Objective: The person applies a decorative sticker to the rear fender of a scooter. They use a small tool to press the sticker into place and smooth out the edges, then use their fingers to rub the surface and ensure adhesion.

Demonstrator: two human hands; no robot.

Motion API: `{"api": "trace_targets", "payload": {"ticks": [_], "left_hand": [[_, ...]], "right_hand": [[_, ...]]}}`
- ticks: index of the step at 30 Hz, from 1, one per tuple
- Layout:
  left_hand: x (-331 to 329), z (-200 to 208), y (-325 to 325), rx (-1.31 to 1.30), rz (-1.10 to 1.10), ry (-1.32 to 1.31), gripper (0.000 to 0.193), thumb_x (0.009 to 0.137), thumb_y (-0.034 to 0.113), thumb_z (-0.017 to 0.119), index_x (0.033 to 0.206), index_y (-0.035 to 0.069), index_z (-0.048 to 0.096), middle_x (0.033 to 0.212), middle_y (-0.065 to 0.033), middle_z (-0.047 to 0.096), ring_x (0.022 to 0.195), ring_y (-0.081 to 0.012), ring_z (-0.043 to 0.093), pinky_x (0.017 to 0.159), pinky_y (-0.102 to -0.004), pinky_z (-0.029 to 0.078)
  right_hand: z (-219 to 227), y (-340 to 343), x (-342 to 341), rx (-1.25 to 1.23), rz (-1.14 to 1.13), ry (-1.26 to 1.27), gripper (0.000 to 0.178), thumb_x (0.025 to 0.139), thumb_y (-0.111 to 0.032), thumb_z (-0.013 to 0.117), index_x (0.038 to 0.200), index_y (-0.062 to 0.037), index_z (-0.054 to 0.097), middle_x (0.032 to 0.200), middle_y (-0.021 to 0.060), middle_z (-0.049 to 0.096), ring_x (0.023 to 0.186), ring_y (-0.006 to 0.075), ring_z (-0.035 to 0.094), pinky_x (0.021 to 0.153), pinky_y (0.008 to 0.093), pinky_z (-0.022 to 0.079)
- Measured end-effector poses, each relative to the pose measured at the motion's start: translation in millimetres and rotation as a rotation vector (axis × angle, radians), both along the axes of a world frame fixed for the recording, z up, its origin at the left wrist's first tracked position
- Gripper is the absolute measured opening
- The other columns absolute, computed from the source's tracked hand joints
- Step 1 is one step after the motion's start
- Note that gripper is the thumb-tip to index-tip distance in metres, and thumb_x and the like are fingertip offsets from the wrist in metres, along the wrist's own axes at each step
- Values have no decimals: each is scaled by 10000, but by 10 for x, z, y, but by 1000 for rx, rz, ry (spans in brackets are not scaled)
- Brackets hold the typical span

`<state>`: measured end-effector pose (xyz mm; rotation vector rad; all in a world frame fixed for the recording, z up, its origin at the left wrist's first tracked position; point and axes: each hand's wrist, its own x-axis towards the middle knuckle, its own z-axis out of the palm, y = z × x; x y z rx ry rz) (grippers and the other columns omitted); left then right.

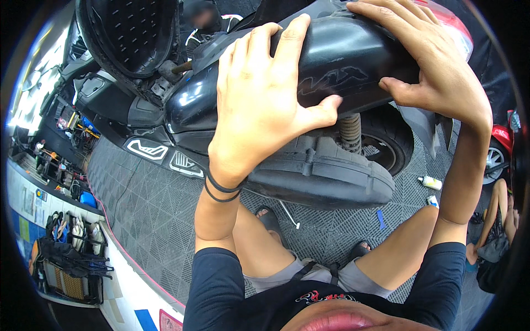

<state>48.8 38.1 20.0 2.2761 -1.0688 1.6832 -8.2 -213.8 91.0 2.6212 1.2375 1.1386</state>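
Observation:
A scooter with a glossy black rear side panel (pixel 345 52) stands before me. My left hand (pixel 262 91) lies on the panel's middle, fingers stretched toward its upper edge and thumb out to the right. Farther right, my right hand (pixel 422 60) spans the rear part of the panel, fingers reaching over the top and thumb low on its side. Both hands are open; their fingertips rest along the upper edge. Below the panel show a coiled shock absorber (pixel 350 134), a rear wheel (pixel 400 140) and a dark ribbed engine-side cover (pixel 326 176). A red tail light (pixel 454 25) is beyond my right hand.
The seat (pixel 132 33) is tipped up at far left. A person (pixel 208 27) is behind the scooter, another (pixel 497 231) at right near a red vehicle (pixel 501 138). A bottle (pixel 430 182) and a blue strip (pixel 381 219) lie on the tiled floor (pixel 149 220).

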Motion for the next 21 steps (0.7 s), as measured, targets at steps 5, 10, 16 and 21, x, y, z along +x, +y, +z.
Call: {"api": "trace_targets", "payload": {"ticks": [5, 10, 16, 21], "left_hand": [[-196, 64, -96, 27, 86, -7, 1029, 624, 680, 831, 1397, 63, 548, 1230, -214, 581, 1147, -378, 575, 1033, -502, 429], [54, 19, 92, 66, -38, 24, 936, 717, 527, 840, 1460, 61, 512, 1332, -242, 556, 1218, -419, 555, 1082, -508, 414], [-409, 347, 627, -150, -566, 268, 588, 908, 269, 702, 1392, -29, 552, 1389, -205, 591, 1299, -375, 571, 1103, -459, 449], [-991, 683, 1156, -249, -736, 110, 494, 944, 230, 679, 1347, -39, 580, 1354, -178, 615, 1267, -342, 590, 1072, -428, 468]], "right_hand": [[-18, -7, 19, -14, 1, -22, 836, 727, -294, 798, 1421, 44, 479, 1353, 204, 557, 1242, 368, 530, 1072, 447, 431], [115, 83, -96, -37, -102, 100, 842, 725, -308, 804, 1422, 39, 481, 1349, 205, 562, 1238, 370, 535, 1070, 451, 433], [82, 17, -68, -67, -83, 37, 848, 718, -303, 803, 1425, 37, 482, 1348, 208, 564, 1241, 363, 538, 1069, 449, 434], [-19, 61, 29, -9, 9, -53, 848, 691, -273, 795, 1423, 33, 495, 1322, 200, 581, 1252, 357, 542, 1088, 446, 416]]}}
